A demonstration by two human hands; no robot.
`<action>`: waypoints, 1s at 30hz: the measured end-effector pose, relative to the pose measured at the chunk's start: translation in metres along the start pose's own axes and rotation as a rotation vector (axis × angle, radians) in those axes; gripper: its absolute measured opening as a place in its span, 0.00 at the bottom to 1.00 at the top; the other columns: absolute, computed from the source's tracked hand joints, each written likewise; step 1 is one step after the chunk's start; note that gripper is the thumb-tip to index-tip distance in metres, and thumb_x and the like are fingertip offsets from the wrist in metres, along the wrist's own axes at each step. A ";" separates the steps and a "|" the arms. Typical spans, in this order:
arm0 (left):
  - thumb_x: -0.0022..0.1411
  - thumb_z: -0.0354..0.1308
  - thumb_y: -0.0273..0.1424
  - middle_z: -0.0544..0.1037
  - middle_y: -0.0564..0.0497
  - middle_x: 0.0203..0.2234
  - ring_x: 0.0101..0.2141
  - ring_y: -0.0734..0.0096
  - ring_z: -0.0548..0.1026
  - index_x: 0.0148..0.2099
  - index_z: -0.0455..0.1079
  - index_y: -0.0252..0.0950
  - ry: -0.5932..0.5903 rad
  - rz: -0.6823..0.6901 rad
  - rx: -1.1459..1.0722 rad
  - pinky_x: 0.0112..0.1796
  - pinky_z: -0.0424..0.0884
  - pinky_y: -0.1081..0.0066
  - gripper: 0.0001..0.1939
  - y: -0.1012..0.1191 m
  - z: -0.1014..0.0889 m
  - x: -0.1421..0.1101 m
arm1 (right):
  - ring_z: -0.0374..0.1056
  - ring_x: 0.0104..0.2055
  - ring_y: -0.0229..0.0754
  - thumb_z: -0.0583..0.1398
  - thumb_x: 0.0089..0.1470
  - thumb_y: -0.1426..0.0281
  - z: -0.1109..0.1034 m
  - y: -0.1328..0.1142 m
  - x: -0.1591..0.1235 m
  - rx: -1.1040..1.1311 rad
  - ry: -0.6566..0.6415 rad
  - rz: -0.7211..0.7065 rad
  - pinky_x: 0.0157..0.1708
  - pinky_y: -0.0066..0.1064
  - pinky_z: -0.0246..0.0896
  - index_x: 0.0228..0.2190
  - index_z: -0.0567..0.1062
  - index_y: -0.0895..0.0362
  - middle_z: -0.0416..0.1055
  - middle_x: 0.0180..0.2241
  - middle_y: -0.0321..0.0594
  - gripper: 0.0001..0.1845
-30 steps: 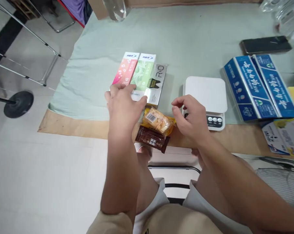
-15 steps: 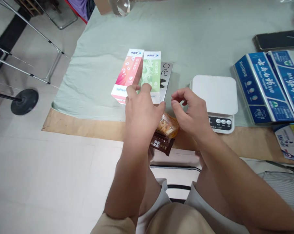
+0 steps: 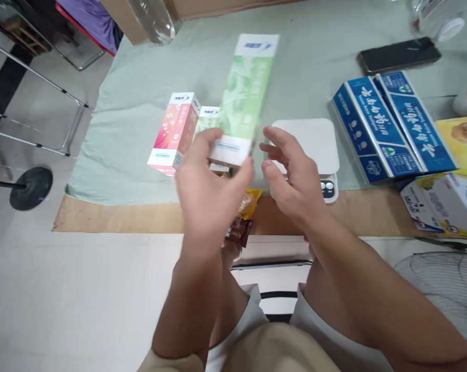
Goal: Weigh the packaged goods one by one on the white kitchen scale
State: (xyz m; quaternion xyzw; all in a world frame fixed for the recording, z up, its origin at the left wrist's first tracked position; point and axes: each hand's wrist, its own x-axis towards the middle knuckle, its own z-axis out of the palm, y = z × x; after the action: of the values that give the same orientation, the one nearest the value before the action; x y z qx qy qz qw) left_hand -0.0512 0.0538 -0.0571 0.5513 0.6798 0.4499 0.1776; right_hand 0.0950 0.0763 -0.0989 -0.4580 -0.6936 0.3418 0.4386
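While the left hand (image 3: 214,188) grips a green-and-white oblong cardboard box (image 3: 244,98) at its near end, the half-open, unladen right hand (image 3: 293,178) hovers near a flat white scale (image 3: 313,144).

L hand (image 3: 212,192) holds grn/wht box (image 3: 246,98); R hand (image 3: 291,173) nr wht scale (image 3: 317,142).

- left hand (image 3: 214,181): back toward camera, gripping, thumb opposite fingers
- right hand (image 3: 293,181): near left, apart from it, fingers loosely curled, thumb off fingertips
- left forearm (image 3: 198,289): nearly straight ahead
- right forearm (image 3: 357,266): angled inward
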 end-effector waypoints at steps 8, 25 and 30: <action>0.67 0.62 0.33 0.75 0.41 0.60 0.60 0.51 0.75 0.59 0.71 0.39 -0.279 0.142 0.154 0.58 0.74 0.54 0.19 0.028 0.054 -0.034 | 0.72 0.62 0.54 0.48 0.71 0.56 -0.038 0.008 -0.021 -0.085 0.084 0.131 0.58 0.50 0.72 0.67 0.62 0.49 0.74 0.62 0.47 0.28; 0.58 0.61 0.27 0.75 0.45 0.59 0.61 0.53 0.73 0.60 0.69 0.45 -0.472 -0.045 -0.012 0.64 0.69 0.45 0.27 0.032 0.075 -0.014 | 0.54 0.76 0.61 0.51 0.67 0.58 -0.078 0.052 -0.038 -0.350 0.093 0.153 0.74 0.68 0.45 0.68 0.63 0.57 0.64 0.70 0.54 0.32; 0.58 0.60 0.28 0.74 0.46 0.59 0.62 0.55 0.72 0.57 0.69 0.45 -0.394 0.003 -0.037 0.66 0.68 0.49 0.24 0.037 0.077 -0.015 | 0.57 0.75 0.56 0.51 0.69 0.53 -0.088 0.054 -0.037 -0.257 0.164 0.147 0.74 0.62 0.50 0.66 0.65 0.53 0.64 0.70 0.52 0.30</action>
State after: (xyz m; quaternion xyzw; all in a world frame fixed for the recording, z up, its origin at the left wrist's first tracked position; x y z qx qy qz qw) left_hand 0.0320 0.0715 -0.0723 0.6262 0.6227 0.3461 0.3167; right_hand 0.2016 0.0670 -0.1238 -0.5864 -0.6579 0.2429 0.4053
